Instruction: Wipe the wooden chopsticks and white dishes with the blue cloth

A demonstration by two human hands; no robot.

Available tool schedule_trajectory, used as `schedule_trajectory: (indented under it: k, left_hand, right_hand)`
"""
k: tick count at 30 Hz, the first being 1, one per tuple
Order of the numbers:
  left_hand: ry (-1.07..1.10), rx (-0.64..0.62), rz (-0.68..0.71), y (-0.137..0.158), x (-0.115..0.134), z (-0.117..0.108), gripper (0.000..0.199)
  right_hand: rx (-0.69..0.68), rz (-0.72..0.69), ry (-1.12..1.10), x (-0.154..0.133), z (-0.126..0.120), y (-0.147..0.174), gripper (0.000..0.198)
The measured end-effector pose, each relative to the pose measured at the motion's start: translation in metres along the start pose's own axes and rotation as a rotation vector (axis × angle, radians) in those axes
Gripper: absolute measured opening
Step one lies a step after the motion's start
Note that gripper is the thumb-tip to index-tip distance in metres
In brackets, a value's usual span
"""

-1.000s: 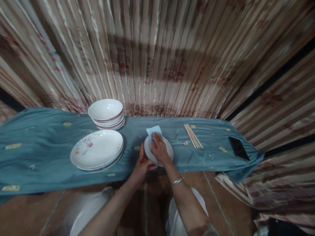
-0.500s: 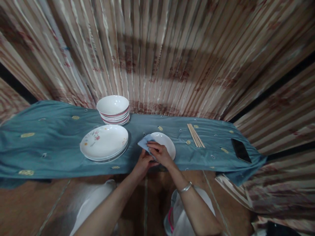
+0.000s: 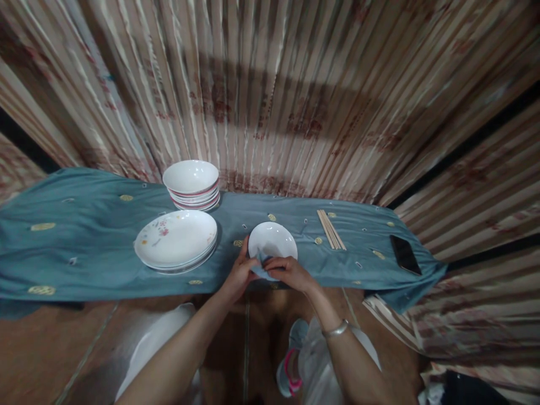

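Clock positions are read from the small white dish [image 3: 272, 235], taken as centre, with 12 at the far side. The dish sits at the near edge of the blue-green tablecloth [image 3: 97, 242], between the two hands; whether its base touches the fabric cannot be told. Left hand [image 3: 241, 271]: closed on the dish rim from about 9 to 7 o'clock, thumb along the outer edge, remaining fingers mostly hidden below. Right hand [image 3: 293, 273]: fingers closed in a pinch on a blue cloth [image 3: 264, 272] at roughly 6 o'clock. The cloth is bunched over the near rim, partly inside the dish, and reaches the left fingers; the far part of the glossy interior is exposed. A silver bracelet [image 3: 335, 329] circles the right forearm. Bowl stack [image 3: 192, 177] at 10 o'clock: upright, red bands on the outside, each lower bowl holding the one above; the uppermost shows a shiny white interior. Floral plates [image 3: 181, 242] at 9 o'clock: a low stack, top plate face up, red and yellow blossoms near its rim, just in front of the bowls. Wooden chopsticks [image 3: 331, 229] lie fanned slightly between 2 and 3 o'clock. Black phone [image 3: 405, 254] at 3 o'clock, flat near the table's right end. Striped curtain [image 3: 270, 84] hangs behind, at 12.
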State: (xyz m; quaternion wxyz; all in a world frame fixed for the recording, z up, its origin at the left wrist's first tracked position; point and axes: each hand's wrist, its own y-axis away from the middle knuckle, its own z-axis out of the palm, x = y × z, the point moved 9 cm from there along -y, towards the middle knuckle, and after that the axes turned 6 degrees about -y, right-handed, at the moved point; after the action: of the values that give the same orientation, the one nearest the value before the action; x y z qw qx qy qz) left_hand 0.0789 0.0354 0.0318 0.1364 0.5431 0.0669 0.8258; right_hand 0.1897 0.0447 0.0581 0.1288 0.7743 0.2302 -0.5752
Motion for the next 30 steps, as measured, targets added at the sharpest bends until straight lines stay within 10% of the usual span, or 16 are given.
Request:
schedule_trajectory:
  k: [18, 30]
  left_hand:
    - [-0.043, 0.027, -0.010, -0.001, 0.000, 0.000, 0.095]
    - [-0.007, 0.006, -0.024, 0.001, -0.001, 0.002, 0.096]
  right_hand:
    - [0.353, 0.001, 0.735, 0.028, -0.055, 0.004, 0.024]
    - [0.580, -0.089, 0.681, 0.032, -0.057, -0.025, 0.029]
